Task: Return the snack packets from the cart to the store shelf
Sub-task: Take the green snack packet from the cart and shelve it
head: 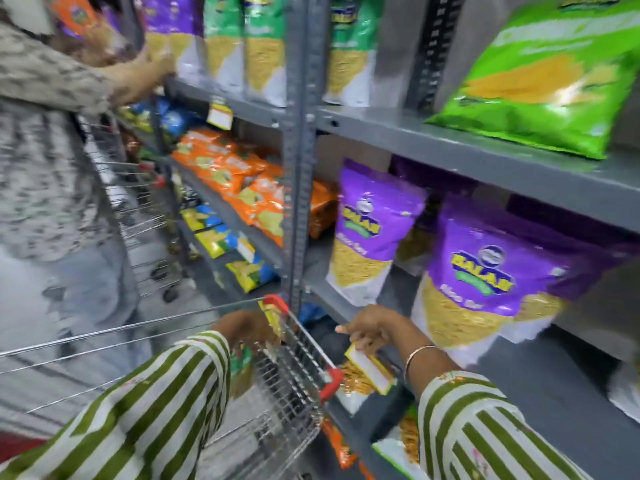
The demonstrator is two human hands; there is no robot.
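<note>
My left hand point(247, 332) reaches down into the wire cart point(301, 344), which has red corner caps. Its fingers curl over a yellow and green snack packet point(272, 318) standing at the cart's far corner; blur hides the grip itself. My right hand point(374, 329) hovers at the front edge of the grey shelf point(519, 372), fingers apart and holding nothing. It is just above a yellow price tag point(370, 370). Two purple packets point(485, 282) stand on that shelf behind the right hand.
Another person in a patterned garment point(41, 161) stands to the left with a second cart point(138, 202), one hand on the upper shelf. A grey upright post point(298, 168) divides the shelving. Orange packets point(235, 174) fill the left bay; a green packet point(540, 81) lies above.
</note>
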